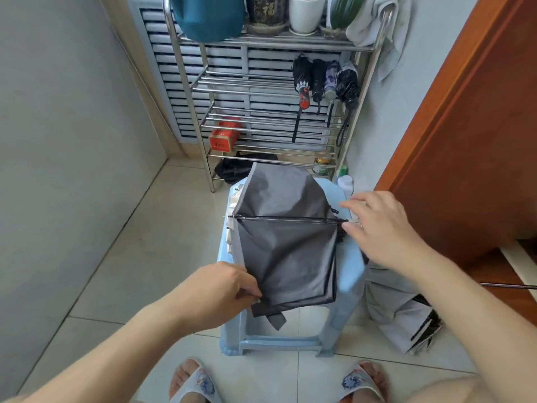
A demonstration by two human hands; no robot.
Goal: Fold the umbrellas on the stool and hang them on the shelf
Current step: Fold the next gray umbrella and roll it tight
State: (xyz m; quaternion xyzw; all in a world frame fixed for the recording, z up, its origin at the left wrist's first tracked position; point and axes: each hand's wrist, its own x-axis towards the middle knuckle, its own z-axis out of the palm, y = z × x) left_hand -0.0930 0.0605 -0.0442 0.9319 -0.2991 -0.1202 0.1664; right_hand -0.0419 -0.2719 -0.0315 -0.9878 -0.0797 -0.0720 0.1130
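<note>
Left fingers [255,295] pinch grey umbrella [286,242] edge on stool [348,269]; right fingers [353,228] straight, touching rib tip.

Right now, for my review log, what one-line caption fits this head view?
Left hand pinches the grey umbrella canopy on the blue stool; right hand touches its rib tip.

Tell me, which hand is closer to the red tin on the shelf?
Left. The left hand pinches the grey umbrella below the red tin; the right hand is farther off to the side.
</note>
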